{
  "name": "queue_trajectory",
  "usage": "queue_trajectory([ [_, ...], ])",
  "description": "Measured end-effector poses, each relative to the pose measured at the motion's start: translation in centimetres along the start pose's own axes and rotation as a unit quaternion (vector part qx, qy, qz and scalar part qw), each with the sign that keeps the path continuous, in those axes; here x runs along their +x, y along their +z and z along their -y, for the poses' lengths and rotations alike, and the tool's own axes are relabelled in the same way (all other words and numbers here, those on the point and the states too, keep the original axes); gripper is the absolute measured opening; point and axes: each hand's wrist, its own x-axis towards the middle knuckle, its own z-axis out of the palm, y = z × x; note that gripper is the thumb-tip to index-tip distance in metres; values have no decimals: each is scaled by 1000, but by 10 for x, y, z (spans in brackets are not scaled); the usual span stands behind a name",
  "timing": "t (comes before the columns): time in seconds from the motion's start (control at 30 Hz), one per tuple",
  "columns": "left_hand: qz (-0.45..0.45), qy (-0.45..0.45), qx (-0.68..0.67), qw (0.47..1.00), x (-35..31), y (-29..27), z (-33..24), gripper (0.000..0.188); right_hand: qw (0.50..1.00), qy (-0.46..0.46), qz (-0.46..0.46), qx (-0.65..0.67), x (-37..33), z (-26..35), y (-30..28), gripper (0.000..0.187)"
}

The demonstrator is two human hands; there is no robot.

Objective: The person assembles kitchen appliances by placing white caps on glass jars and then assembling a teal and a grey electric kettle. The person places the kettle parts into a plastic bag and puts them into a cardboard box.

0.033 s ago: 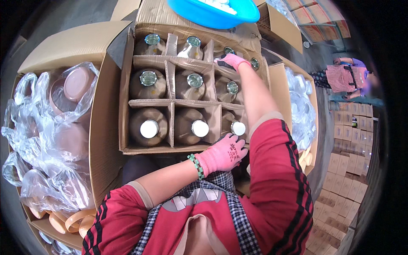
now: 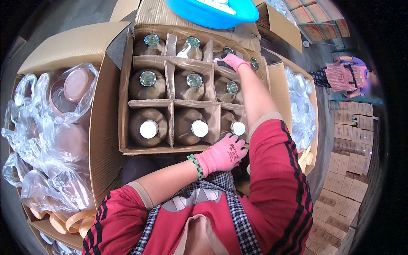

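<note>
A divided cardboard carton (image 2: 124, 123) holds large wide-bodied glass bottles. White caps cover the front-row bottles, among them the left one (image 2: 149, 129), the middle one (image 2: 199, 128) and the right one (image 2: 238, 128). The middle and back rows show bare clear mouths, such as this bottle (image 2: 148, 78). My right hand (image 2: 231, 62), in a pink glove with dark fingertips, reaches to the back right compartments beside a bottle neck. Its fingers are bent together with a small pale bit at the tips. My left hand (image 2: 225, 154), also gloved, curls at the carton's front edge; its palm is hidden.
A blue basin (image 2: 212, 15) of white pieces stands beyond the carton. At left, an open box (image 2: 104, 123) contains plastic-bagged pinkish containers (image 2: 76, 85). Another box (image 2: 280, 85) with bagged items sits at right. A person (image 2: 344, 77) is near stacked cartons (image 2: 344, 165) farther right.
</note>
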Motion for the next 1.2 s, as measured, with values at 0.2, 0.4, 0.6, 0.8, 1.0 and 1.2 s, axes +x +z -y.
queue_trajectory([
  [0.2,47,0,0,999,0,0,-7,37,965,-45,-230,113,-2,-13,25,34],
  [0.4,35,-14,17,999,-2,-4,2,34,782,-135,-234,562,-136,-27,20,33],
  [0.6,37,1,21,999,-1,2,-3,31,910,95,-399,57,-247,-181,56,40],
  [0.8,35,30,24,999,7,22,-12,31,956,74,-218,-180,-253,-172,57,40],
  [1.0,52,39,26,998,15,26,-13,30,941,-40,-237,-238,-242,-168,56,58],
  [1.2,37,46,36,998,13,28,-14,31,957,64,-217,-182,-214,-164,56,38],
])
